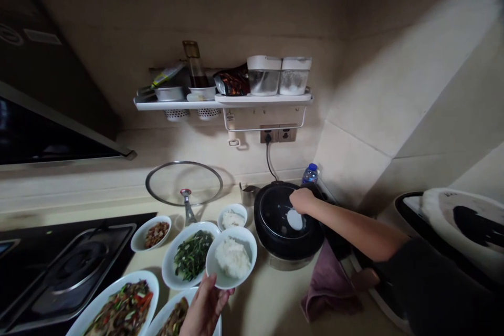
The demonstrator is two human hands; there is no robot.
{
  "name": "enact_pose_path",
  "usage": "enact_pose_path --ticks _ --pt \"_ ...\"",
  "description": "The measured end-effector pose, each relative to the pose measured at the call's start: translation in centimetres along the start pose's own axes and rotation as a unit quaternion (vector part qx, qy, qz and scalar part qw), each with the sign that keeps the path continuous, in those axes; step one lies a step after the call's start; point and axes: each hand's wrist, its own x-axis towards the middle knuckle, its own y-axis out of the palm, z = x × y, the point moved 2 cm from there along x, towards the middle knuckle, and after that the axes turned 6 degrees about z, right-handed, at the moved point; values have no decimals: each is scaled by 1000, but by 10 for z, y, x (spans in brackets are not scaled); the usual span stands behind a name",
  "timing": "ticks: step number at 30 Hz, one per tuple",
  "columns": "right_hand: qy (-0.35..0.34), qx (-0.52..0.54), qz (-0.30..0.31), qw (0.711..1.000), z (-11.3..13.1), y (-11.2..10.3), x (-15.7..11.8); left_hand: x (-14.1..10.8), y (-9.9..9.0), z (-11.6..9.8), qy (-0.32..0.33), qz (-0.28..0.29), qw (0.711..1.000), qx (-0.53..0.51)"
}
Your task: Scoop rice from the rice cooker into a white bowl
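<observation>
My left hand point(205, 307) holds up a white bowl point(252, 257) of cooked white rice from below, at the bottom of the view. My right arm reaches across from the right, and my right hand point(302, 200) rests on the black lid of a rice cooker point(275, 231), its fingers hidden. A round white knob point(294, 219) sits beside that hand. Nearby stand a smaller rice bowl point(232, 208), a plate of dark greens point(169, 268), a bowl of chopped meat point(138, 239) and several stir-fry dishes point(142, 276).
A glass pan lid point(184, 182) leans on the wall behind the dishes, left of a steel cup point(248, 195). A black gas hob point(79, 268) lies to the left, under a range hood point(51, 115). A water bottle point(310, 174), a mauve towel point(328, 286) and a wall shelf point(222, 102) are also there.
</observation>
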Motion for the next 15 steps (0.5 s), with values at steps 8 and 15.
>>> enact_pose_path --ticks 8,15 --pt "69 108 152 980 18 26 11 3 -6 2 1 -8 1000 -13" --pt "115 203 64 970 24 33 23 6 -3 3 -1 1 1000 -2"
